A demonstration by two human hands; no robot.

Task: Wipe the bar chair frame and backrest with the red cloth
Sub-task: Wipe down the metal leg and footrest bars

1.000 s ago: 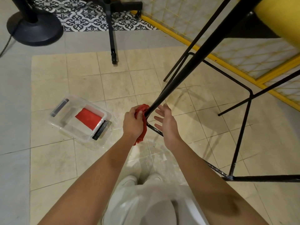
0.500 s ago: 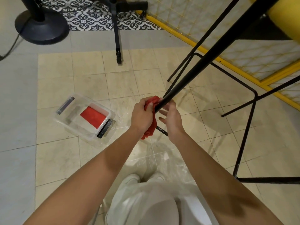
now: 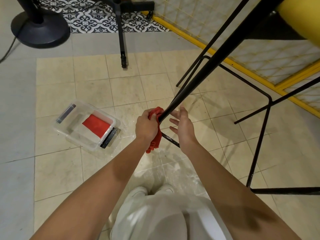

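Head view: black chair leg [image 3: 204, 70] running diagonally from upper right down to frame centre. Left hand [image 3: 147, 126] clenching red cloth [image 3: 156, 134] around leg's lower end; right hand [image 3: 184, 126] hovering spread beside it.

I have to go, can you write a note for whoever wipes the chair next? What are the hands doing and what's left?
Left hand: grip shut on the red cloth, wrapped around a black chair leg low down, near the floor.
Right hand: open, fingers spread, beside the leg, not holding it.
A clear tub on the floor to the left holds another red piece.
Done: cannot tell how much is already wiped.
Left: wipe the leg, then the other legs, the low bars and the backrest, which is not clearly in view.
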